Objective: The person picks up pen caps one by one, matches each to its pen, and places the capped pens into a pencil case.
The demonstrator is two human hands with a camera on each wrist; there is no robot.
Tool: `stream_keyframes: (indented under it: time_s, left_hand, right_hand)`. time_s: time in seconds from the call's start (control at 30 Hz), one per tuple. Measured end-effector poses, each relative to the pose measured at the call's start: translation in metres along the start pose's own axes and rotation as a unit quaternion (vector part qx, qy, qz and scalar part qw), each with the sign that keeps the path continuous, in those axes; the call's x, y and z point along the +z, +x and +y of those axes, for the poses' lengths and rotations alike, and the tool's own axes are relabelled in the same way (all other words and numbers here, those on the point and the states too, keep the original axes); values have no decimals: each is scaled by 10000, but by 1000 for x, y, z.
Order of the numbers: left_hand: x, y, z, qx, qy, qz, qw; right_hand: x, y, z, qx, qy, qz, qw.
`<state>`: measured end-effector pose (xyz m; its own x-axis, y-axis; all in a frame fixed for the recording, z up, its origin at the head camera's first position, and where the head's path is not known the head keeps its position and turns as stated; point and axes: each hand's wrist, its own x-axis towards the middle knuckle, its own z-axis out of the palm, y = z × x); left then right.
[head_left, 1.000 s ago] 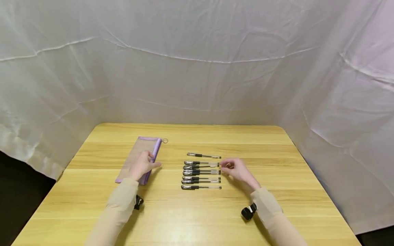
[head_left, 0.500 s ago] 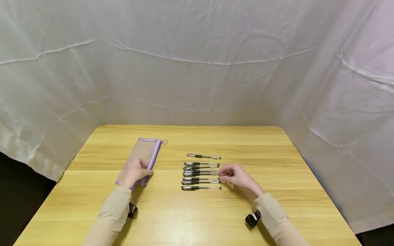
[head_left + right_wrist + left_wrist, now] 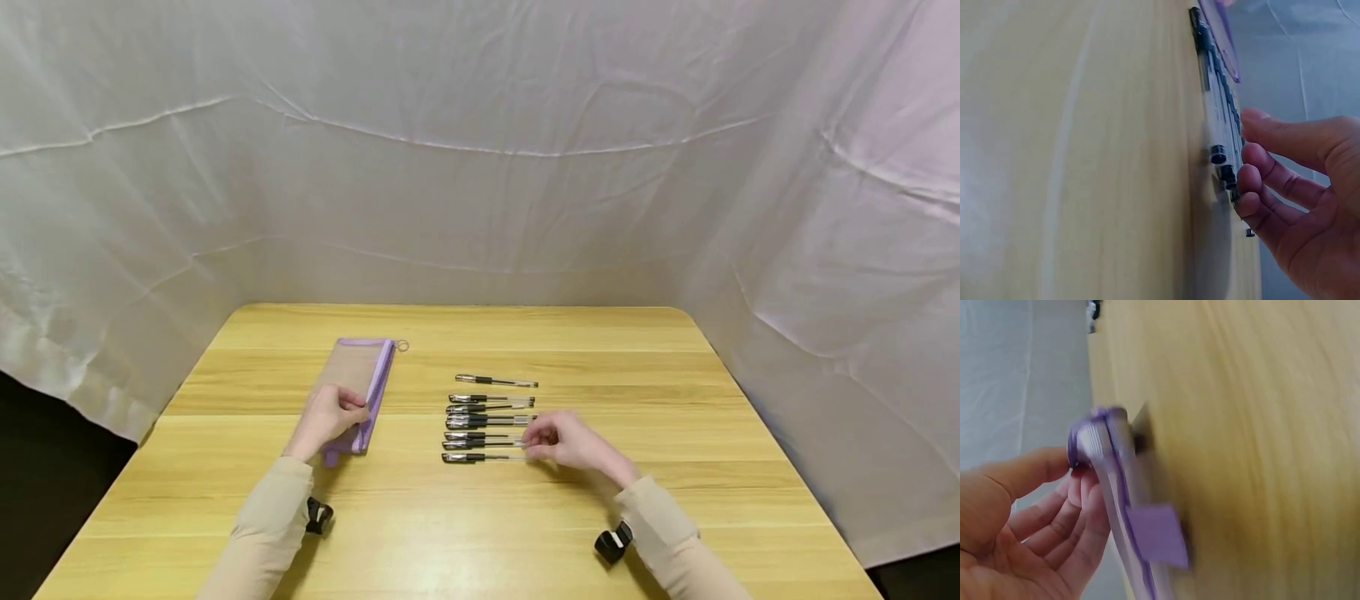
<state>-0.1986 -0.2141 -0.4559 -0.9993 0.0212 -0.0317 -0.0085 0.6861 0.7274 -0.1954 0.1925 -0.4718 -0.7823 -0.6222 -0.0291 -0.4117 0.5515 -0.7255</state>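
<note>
A mesh zip pouch (image 3: 351,360) with purple edging lies on the left of the table, a small ring at its far corner. My left hand (image 3: 326,418) pinches its zipper side (image 3: 1107,440) between thumb and fingers, bending that edge upward. Several black-capped clear gel pens (image 3: 467,422) lie in a column in the middle, caps to the left. My right hand (image 3: 573,442) hovers at the right ends of the nearer pens. In the right wrist view its thumb (image 3: 1291,134) and bent fingers are apart, with no pen plainly between them.
One pen (image 3: 495,382) lies a little apart at the far end of the column. The wooden table (image 3: 480,533) has grey-white cloth (image 3: 480,208) hanging behind it and at both sides. A small black camera (image 3: 613,543) sits at each wrist.
My left hand has moved nearer and slightly left, and now pinches the pouch's edge, which has lifted. My right hand has come nearer along the pen ends. The pens look unmoved.
</note>
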Motion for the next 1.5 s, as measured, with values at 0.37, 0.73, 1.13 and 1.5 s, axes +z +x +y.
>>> stream_keyframes:
  time_s: [0.37,0.73,1.13,1.5]
  left_hand:
    - [-7,-17,4,224,-1609,-719,9841]
    - [0,-23,5,167,-2135,-1071,9709]
    - [9,-26,4,63,-2424,-1306,9613]
    - [12,-30,6,-69,-2430,-1392,9600]
  right_hand:
    - [12,3,0,-207,-486,-29,9986]
    - [20,7,-3,-409,-1184,85,9921]
    - [13,0,-13,-363,-1387,-34,9897]
    - [3,10,-20,-131,291,-934,9951]
